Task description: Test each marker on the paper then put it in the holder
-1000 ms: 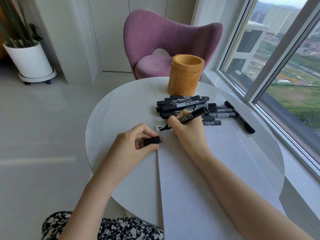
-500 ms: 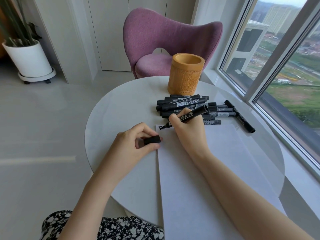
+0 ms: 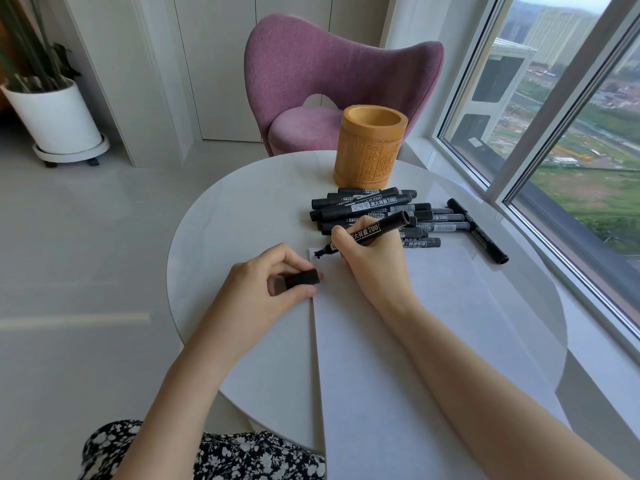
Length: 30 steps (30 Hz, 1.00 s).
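The marker (image 3: 372, 233), gripped by the right hand (image 3: 370, 268), has thickened its mark at the paper's (image 3: 433, 358) corner, so it works; the left hand (image 3: 263, 296) pinches the cap (image 3: 302, 278).

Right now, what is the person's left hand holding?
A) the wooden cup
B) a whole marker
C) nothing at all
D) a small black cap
D: the left hand pinches a short black cap between thumb and fingers, while the right hand grips the uncapped marker with its tip at the far corner of the paper.
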Available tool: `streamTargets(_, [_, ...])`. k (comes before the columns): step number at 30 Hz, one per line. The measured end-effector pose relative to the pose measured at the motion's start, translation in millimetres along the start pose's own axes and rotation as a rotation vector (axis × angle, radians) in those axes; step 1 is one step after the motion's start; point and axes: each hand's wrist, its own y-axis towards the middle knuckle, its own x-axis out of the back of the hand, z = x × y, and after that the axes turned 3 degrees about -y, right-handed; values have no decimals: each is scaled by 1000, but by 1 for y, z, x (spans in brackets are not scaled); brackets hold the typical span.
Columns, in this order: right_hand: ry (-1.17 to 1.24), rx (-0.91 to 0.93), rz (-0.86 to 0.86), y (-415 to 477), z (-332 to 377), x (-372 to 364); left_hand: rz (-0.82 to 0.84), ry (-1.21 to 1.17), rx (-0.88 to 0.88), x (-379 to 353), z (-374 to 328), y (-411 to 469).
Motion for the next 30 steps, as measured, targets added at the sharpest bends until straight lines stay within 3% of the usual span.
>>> streamTargets(30, [9,-19,-11,-1,2,2,-12,-10,-21,0,6,2])
